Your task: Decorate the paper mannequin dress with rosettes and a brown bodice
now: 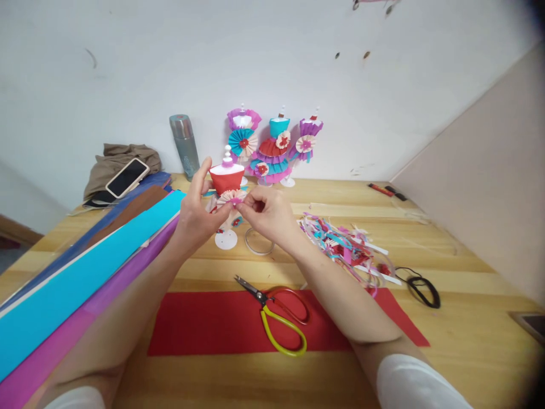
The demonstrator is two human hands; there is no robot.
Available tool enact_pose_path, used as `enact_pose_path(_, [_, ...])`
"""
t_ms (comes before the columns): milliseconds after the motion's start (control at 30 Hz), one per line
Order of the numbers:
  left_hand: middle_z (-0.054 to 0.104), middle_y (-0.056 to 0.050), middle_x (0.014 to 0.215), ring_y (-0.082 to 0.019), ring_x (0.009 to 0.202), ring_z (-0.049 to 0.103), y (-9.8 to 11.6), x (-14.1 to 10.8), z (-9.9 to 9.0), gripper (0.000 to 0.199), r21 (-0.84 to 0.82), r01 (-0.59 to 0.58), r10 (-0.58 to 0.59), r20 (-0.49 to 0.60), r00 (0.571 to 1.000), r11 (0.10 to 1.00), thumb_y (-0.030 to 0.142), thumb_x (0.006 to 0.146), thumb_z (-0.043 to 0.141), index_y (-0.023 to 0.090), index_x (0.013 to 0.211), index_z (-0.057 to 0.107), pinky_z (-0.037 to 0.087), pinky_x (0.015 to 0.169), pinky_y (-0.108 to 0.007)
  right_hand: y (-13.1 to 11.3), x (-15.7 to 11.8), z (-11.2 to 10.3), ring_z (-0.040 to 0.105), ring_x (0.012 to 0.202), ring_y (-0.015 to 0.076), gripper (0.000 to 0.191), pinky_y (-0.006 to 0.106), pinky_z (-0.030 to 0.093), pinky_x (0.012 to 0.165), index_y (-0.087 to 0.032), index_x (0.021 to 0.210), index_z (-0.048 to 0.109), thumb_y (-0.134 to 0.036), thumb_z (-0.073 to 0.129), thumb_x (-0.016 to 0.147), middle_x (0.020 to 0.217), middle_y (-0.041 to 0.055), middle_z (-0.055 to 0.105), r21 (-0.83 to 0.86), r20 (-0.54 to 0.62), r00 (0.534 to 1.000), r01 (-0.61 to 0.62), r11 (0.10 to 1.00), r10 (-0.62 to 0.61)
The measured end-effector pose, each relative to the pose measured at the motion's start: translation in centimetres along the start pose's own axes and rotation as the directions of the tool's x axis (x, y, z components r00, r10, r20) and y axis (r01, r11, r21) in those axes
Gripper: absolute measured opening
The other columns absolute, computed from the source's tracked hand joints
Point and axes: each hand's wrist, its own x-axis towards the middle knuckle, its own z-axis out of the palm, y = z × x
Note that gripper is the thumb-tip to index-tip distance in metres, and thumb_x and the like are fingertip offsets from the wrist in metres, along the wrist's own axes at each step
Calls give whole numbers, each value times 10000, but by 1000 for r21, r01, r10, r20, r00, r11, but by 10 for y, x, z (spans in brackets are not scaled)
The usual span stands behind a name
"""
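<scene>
Mannequin is upright on the table, red top looks done, but the rosette at its waist seems not fixed yet, with the right hand pinching it and the left hand curled alongside (can't tell if that one's actually gripping).

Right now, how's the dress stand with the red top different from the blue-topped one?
The red-topped stand is in front, at the left hand and right hand; the blue-topped stand is by the wall.
The red-topped stand has a purple neck band; the blue-topped stand's is brownish.
The red-topped stand's rosette has a pink middle; the blue-topped stand's upper rosette, a red one.
Both have white knobs on top.
</scene>
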Motion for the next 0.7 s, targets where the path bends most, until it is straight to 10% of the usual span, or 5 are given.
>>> enact_pose_path(700, [648,-123,1296,-264,1114,668,3,1,0,865,-13,7,-7,-2,1000,1000,553,817,726,237,1526,343,544,982,-405,5,0,3,427,598,119,268,275,309,581,-199,577,456,-186,609,798,589,-15,477,0,-68,996,64,998,-64])
